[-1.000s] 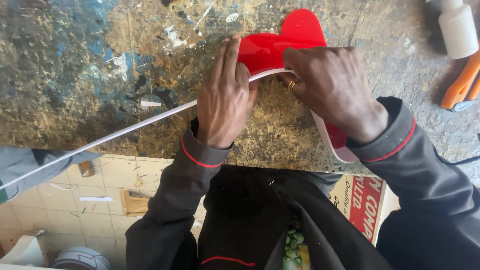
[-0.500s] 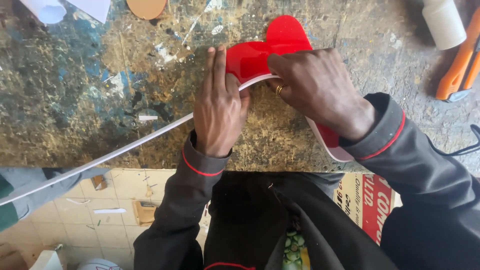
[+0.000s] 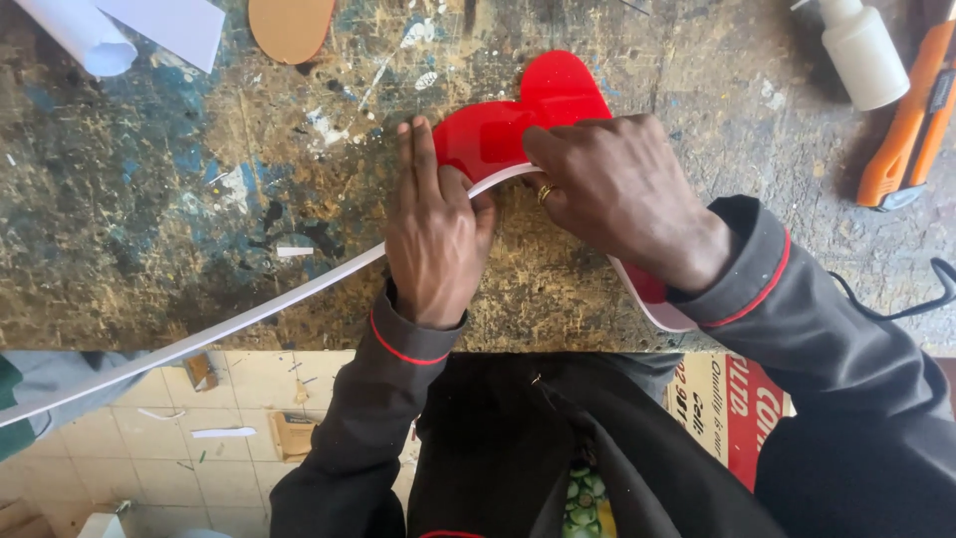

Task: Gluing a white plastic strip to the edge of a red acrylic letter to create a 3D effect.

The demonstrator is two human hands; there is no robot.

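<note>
In the head view, a shiny red plastic shape with round bumps (image 3: 523, 125) lay flat on the old, paint-stained table (image 3: 149, 219), near its front edge. A long, thin white plastic strip (image 3: 249, 311) ran along the near side of the red shape and went off past the table edge to the left.

The left hand (image 3: 433, 234) lay flat, palm down, with its fingers (image 3: 416, 149) straight and close together. They pressed on the red shape and the white strip. The right hand (image 3: 612, 194) was just beside it, curled over the edge of the red shape. Its fingers (image 3: 558, 149) were bent and pressed down on the red shape, where the strip met it. A gold ring (image 3: 544, 194) was on one finger. Both arms wore dark sleeves with red trim (image 3: 757, 289).

At the far right of the table lay an orange cutter knife (image 3: 911, 125), and a white plastic bottle (image 3: 861, 50) was just beside it. At the far left was a rolled white paper (image 3: 85, 35). A tan oval piece (image 3: 291, 25) lay at the top edge. Under the table edge was a tiled floor (image 3: 149, 438)
</note>
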